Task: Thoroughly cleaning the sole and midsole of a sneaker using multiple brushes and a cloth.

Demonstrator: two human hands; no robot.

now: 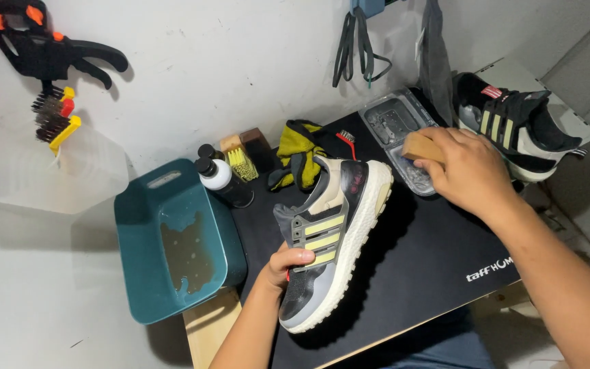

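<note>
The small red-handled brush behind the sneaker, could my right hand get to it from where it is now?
Probably yes. The right hand holds a wooden brush over the clear tray, and the red-handled brush lies just left of that tray on bare mat. Only the sneaker's heel sits nearby, below it; the wooden brush would need setting down first.

— From where is the scene viewed?
— A single head-worn view is given, aimed steeply down at the tabletop [438, 273] from close range; a white wall [227, 61] is taken in across the upper frame.
</note>
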